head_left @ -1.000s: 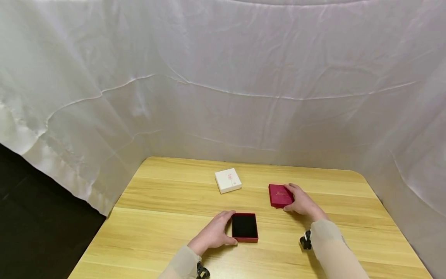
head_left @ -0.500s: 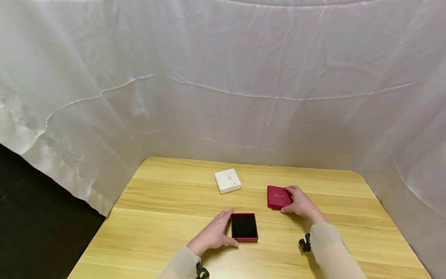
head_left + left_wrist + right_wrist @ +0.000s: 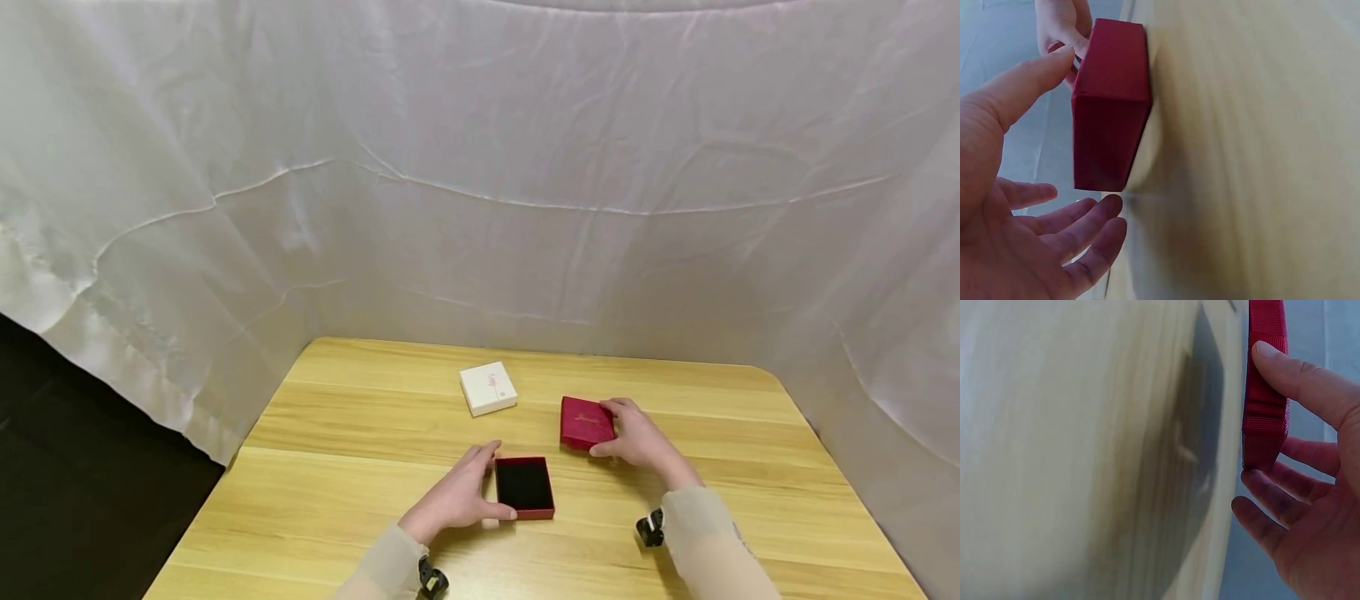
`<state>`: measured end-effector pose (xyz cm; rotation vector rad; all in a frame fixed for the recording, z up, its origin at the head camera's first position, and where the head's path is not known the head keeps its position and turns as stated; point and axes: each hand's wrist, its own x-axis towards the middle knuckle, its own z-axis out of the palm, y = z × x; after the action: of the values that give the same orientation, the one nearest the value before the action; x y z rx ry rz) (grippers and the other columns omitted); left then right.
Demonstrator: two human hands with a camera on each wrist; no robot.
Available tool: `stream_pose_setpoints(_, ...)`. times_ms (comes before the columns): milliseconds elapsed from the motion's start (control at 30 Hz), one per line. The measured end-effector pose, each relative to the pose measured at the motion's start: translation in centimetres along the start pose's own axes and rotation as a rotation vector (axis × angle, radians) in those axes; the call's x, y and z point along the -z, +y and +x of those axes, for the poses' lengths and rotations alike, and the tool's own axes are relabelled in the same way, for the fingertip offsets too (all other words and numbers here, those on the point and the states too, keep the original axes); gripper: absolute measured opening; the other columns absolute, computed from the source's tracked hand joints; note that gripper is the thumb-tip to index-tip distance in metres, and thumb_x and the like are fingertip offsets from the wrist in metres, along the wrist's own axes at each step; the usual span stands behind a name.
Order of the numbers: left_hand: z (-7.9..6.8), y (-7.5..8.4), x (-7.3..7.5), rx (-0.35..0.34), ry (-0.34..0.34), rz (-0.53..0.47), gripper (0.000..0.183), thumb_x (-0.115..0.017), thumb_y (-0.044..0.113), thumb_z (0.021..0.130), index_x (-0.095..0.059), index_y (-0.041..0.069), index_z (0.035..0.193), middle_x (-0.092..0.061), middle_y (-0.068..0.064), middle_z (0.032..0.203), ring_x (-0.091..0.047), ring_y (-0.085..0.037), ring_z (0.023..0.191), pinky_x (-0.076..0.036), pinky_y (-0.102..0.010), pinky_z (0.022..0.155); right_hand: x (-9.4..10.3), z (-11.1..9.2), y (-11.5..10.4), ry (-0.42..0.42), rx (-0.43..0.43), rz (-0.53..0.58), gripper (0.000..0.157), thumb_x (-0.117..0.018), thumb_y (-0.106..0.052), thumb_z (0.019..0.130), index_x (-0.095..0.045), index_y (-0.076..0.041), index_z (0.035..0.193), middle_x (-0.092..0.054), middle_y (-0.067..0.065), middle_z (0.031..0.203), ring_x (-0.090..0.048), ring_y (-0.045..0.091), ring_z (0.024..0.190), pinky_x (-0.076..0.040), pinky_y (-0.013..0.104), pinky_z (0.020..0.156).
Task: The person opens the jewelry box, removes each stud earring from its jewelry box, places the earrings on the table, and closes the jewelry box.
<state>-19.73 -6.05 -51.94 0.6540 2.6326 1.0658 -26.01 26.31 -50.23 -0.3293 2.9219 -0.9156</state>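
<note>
In the head view, a red box base point(image 3: 525, 487) with a black lining lies uncovered on the table. My left hand point(image 3: 457, 492) is around its left side, thumb at the near corner. In the left wrist view, the fingers point(image 3: 1079, 231) are spread and stand off the base's red wall point(image 3: 1110, 106). My right hand point(image 3: 637, 437) holds a red lid point(image 3: 587, 421) with gold lettering by its right side. The right wrist view shows my thumb on the lid's ribbon-trimmed edge point(image 3: 1266, 381), with a shadow on the table beside it.
A white square box point(image 3: 488, 387) with a pink flower print sits farther back on the wooden table point(image 3: 360, 417). Pale cloth point(image 3: 480, 208) hangs behind and at both sides. A dark area point(image 3: 90, 483) lies beyond the left table edge.
My right hand has moved slightly left with the red lid. My left hand's fingers have come slightly away from the box base, which stays almost in place.
</note>
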Motion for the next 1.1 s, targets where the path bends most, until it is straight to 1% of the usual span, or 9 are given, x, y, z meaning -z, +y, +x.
stream_pose_setpoints(100, 0.4, 0.1, 0.5, -0.017, 0.028, -0.01, 0.101, -0.083, 0.046, 0.075, -0.032, 0.003, 0.151, -0.047, -0.015, 0.14, -0.05, -0.029, 0.122, -0.043, -0.05, 0.103, 0.1, -0.1, -1.1, -0.004, 0.012, 0.006, 0.087, -0.09, -0.024, 0.069, -0.048, 0.011, 0.136, -0.044, 0.029, 0.136, -0.048, 0.046, 0.121, -0.039, 0.061, 0.1)
stream_pose_setpoints(200, 0.9, 0.5, 1.2, -0.036, 0.059, -0.024, 0.094, -0.082, 0.041, 0.079, -0.034, 0.003, 0.15, -0.048, -0.014, 0.138, -0.052, -0.028, 0.119, -0.045, -0.047, 0.1, 0.1, -0.3, -2.2, -0.008, 0.02, 0.016, 0.087, -0.09, -0.024, 0.069, -0.048, 0.011, 0.137, -0.043, 0.029, 0.138, -0.046, 0.047, 0.123, -0.039, 0.061, 0.101)
stream_pose_setpoints(300, 1.4, 0.9, 1.8, -0.041, 0.083, -0.037, 0.088, -0.081, 0.037, 0.081, -0.036, 0.005, 0.15, -0.046, -0.013, 0.142, -0.052, -0.027, 0.121, -0.047, -0.045, 0.099, -0.1, -0.4, -3.0, -0.009, 0.034, 0.022, 0.087, -0.09, -0.024, 0.069, -0.048, 0.009, 0.138, -0.043, 0.028, 0.139, -0.045, 0.047, 0.125, -0.039, 0.06, 0.102)
stream_pose_setpoints(400, 2.0, 1.3, 2.2, -0.05, 0.098, -0.034, 0.086, -0.08, 0.035, 0.082, -0.036, 0.006, 0.15, -0.043, -0.012, 0.146, -0.05, -0.029, 0.124, -0.046, -0.046, 0.099, -0.3, -0.4, -3.7, -0.006, 0.064, 0.021, 0.087, -0.09, -0.025, 0.07, -0.048, 0.008, 0.139, -0.043, 0.026, 0.14, -0.044, 0.046, 0.125, -0.038, 0.06, 0.102)
stream_pose_setpoints(567, 3.0, 1.6, 2.6, -0.083, 0.105, -0.008, 0.089, -0.08, 0.034, 0.082, -0.031, 0.015, 0.154, -0.035, -0.01, 0.154, -0.04, -0.032, 0.135, -0.039, -0.05, 0.106, -0.6, -0.6, -5.1, -0.004, 0.12, 0.025, 0.084, -0.09, -0.025, 0.07, -0.051, 0.005, 0.138, -0.045, 0.024, 0.139, -0.046, 0.044, 0.125, -0.04, 0.06, 0.101)
stream_pose_setpoints(633, 3.3, 1.7, 2.8, -0.104, 0.111, 0.003, 0.09, -0.08, 0.036, 0.082, -0.03, 0.016, 0.155, -0.033, -0.01, 0.155, -0.037, -0.032, 0.137, -0.037, -0.051, 0.107, -0.8, -0.6, -5.6, -0.007, 0.135, 0.035, 0.084, -0.09, -0.025, 0.069, -0.052, 0.004, 0.138, -0.045, 0.022, 0.139, -0.047, 0.042, 0.124, -0.041, 0.059, 0.101)
stream_pose_setpoints(800, 4.0, 1.9, 2.9, -0.128, 0.119, 0.025, 0.093, -0.081, 0.042, 0.08, -0.032, 0.012, 0.153, -0.036, -0.01, 0.153, -0.038, -0.031, 0.136, -0.038, -0.05, 0.107, -1.0, -0.8, -6.6, -0.012, 0.179, 0.037, 0.083, -0.091, -0.024, 0.068, -0.053, 0.004, 0.137, -0.047, 0.019, 0.137, -0.05, 0.038, 0.121, -0.043, 0.055, 0.1)
stream_pose_setpoints(867, 4.1, 2.0, 2.8, -0.127, 0.112, 0.026, 0.094, -0.081, 0.043, 0.079, -0.032, 0.012, 0.154, -0.036, -0.01, 0.153, -0.038, -0.03, 0.137, -0.038, -0.05, 0.107, -1.0, -0.9, -7.0, -0.018, 0.19, 0.035, 0.084, -0.091, -0.024, 0.068, -0.053, 0.004, 0.137, -0.047, 0.018, 0.137, -0.05, 0.037, 0.122, -0.043, 0.055, 0.1)
stream_pose_setpoints(1100, 4.0, 2.1, 2.7, -0.142, 0.1, 0.018, 0.095, -0.083, 0.04, 0.078, -0.031, 0.012, 0.154, -0.034, -0.012, 0.155, -0.034, -0.029, 0.139, -0.035, -0.049, 0.109, -1.2, -1.4, -8.1, -0.035, 0.217, 0.043, 0.084, -0.09, -0.024, 0.068, -0.053, 0.002, 0.138, -0.047, 0.016, 0.138, -0.048, 0.036, 0.123, -0.043, 0.055, 0.1)
